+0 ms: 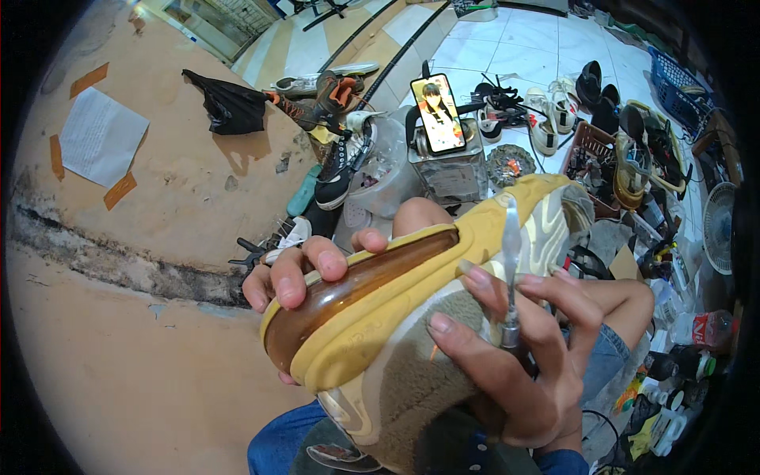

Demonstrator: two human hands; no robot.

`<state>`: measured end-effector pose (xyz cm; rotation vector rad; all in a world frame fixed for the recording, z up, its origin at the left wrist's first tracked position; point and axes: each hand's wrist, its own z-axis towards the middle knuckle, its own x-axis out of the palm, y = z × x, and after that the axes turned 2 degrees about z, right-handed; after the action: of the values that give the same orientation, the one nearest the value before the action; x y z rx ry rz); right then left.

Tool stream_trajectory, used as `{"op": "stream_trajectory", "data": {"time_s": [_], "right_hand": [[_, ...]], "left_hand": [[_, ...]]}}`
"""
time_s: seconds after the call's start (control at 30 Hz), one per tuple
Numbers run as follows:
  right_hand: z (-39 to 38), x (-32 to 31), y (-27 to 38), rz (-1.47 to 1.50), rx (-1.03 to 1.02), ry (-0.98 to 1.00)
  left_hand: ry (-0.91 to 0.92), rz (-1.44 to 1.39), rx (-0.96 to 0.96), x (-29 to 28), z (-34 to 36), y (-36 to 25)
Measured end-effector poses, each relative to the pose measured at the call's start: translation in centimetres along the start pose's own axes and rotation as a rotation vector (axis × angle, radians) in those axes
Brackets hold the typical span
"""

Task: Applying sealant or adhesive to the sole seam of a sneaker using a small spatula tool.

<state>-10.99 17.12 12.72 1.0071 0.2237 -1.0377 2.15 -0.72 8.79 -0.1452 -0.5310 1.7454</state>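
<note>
A sneaker (388, 317) with a thick yellow sole and a greyish-brown fuzzy upper is tilted across my lap, its sole side turned up and to the left. A glossy brown translucent panel runs along the sole's edge. My left hand (297, 277) grips one end of the shoe, fingertips over the panel's rim and the thumb mostly hidden. In my right hand (530, 356), a small metal spatula (511, 237) with a leaf-shaped blade is held between the fingers, blade upward. Those same right fingers rest against the shoe's upper.
Ahead, a phone (438, 113) leans on a square metal can (451, 170) beside a translucent tub (388, 182) holding shoes. To the right are a brown crate (586, 158), a blue basket (677, 87), a fan (719, 226) and bottles (704, 328). A stained wall (150, 253) stands close on the left.
</note>
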Motion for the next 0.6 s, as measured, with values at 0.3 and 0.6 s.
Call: {"op": "stream_trajectory", "data": {"time_s": [0.3,0.6], "right_hand": [[1.5,-0.9,1.4,-0.101,0.095,-0.010],[0.5,0.6,-2.5,-0.030,-0.031,-0.006]], "left_hand": [[-0.056,0.026,-0.032,0.2,0.2,0.4],[-0.031,-0.123,0.081,-2.2,-2.6,2.3]]}}
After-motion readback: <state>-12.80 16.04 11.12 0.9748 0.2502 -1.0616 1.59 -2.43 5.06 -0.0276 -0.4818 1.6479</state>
